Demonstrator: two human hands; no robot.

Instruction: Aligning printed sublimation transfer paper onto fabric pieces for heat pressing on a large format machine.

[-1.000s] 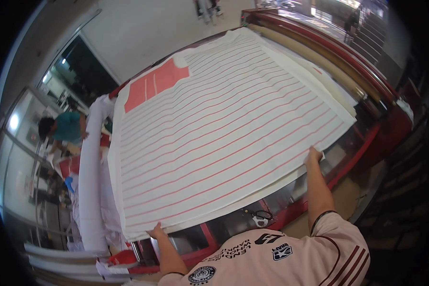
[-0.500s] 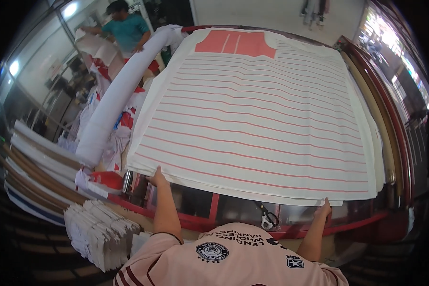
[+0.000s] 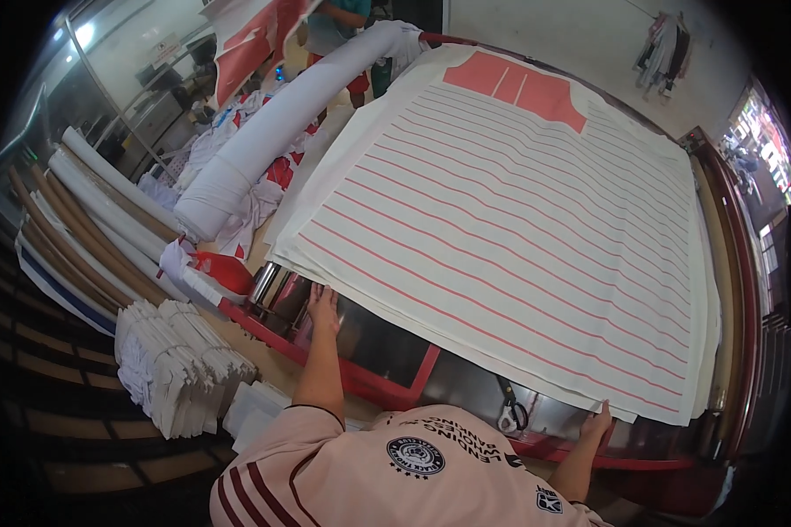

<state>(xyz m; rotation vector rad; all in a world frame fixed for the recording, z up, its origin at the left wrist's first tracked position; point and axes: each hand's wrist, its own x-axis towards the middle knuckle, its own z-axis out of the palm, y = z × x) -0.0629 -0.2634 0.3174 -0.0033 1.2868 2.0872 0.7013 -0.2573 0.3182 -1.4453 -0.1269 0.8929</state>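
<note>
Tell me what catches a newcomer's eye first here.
The big cream sheet with red stripes fills the middle, spread over a red-framed table. The left hand and right hand sit at its near edge. A thick white fabric roll lies along the sheet's left side, and a stack of folded white cloth sits lower left.

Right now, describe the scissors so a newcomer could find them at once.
Start at the big striped sheet on the red-framed table. Follow its near edge toward the right hand. Just left of it, the scissors hang below the sheet, the only dark-handled metal tool there.
</note>
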